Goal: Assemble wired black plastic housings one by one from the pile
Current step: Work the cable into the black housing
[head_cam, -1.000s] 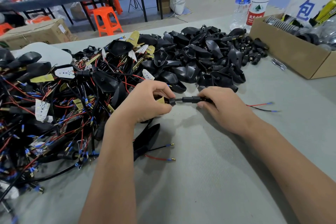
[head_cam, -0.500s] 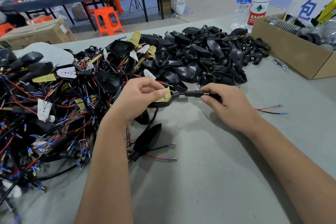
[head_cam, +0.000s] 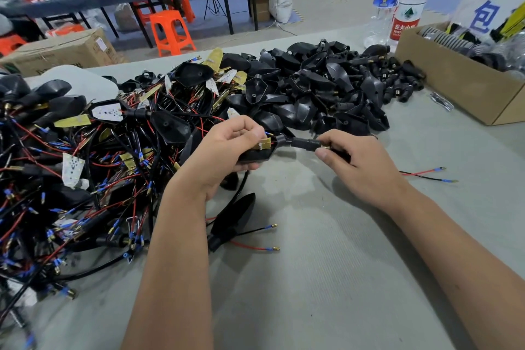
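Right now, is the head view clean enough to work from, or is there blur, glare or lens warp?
Head view: the left hand and right hand on the black housing are sharp under even light with soft shadows; no glare there. Wide-angle warp bends the cardboard box and water bottles near the edges; the bottom-left corner is smeared.

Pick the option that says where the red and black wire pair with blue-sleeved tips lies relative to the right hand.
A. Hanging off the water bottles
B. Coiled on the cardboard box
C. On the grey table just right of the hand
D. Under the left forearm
C: the red and black wire pair trails across the bare grey table to the right of the right hand.
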Demonstrator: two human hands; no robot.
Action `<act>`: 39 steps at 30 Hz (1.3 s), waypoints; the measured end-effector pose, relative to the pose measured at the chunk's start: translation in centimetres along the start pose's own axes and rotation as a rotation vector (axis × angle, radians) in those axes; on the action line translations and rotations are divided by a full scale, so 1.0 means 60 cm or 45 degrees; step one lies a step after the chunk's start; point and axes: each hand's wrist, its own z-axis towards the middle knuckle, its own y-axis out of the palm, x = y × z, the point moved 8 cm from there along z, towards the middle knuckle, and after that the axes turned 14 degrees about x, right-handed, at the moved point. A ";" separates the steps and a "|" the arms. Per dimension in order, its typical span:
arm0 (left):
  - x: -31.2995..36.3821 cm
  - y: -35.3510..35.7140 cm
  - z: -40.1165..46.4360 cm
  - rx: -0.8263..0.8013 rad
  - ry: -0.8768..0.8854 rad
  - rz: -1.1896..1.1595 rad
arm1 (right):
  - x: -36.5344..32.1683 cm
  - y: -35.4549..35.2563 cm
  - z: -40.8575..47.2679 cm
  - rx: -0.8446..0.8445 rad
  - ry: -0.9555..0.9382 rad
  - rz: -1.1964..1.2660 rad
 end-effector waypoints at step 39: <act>-0.045 0.093 0.002 0.026 -0.385 0.054 | -0.072 -0.007 -0.006 0.284 -0.295 0.138</act>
